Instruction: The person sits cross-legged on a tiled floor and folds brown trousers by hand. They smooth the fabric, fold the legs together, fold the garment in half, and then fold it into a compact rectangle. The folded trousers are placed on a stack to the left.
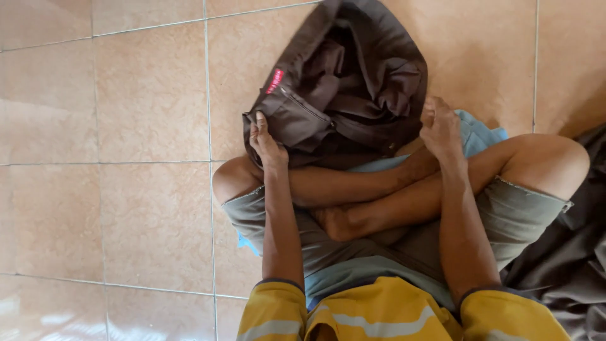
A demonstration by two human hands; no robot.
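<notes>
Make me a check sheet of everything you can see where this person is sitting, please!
Surface: tan tiled floor with pale grout lines.
Job's things: dark brown garment bunched on the floor before the crossed legs, a small red tag on it.
Clutter: light blue cloth under the legs; dark grey fabric heaped at the person's right.
Grippers: left hand pinches the brown garment's near edge; right hand closed at its other side, grip partly hidden.
Cables: nothing seen.
Surroundings: only floor tiles in view; no other people seen.
</notes>
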